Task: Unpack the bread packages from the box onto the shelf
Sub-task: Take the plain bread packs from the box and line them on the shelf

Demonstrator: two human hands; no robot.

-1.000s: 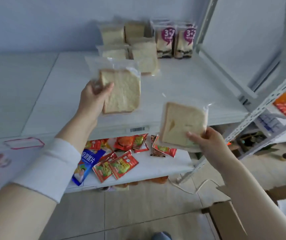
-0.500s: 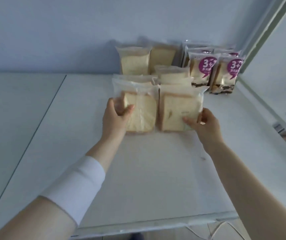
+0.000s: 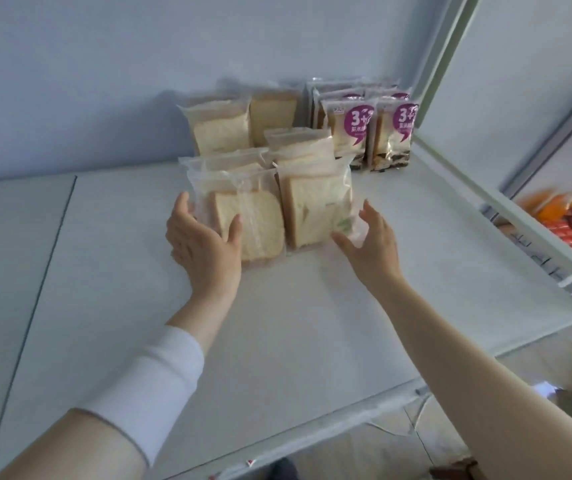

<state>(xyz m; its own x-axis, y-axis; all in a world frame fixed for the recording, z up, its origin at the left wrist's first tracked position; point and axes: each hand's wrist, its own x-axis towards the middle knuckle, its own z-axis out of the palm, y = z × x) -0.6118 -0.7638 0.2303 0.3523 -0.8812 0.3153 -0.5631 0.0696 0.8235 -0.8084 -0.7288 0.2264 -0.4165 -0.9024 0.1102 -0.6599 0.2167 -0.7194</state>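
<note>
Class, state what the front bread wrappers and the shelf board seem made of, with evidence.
Front bread wrappers: probably thin clear plastic film; see-through, crinkled at the sealed tops. Shelf board: smooth matte white, painted metal or laminate; cannot tell which.

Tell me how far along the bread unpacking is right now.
Done: several clear bread packages and purple-label packs stand at the back of the shelf. In hand: the left hand and right hand, both open, flank two front packages standing on it. Left: unknown; the box is out of view.
</note>
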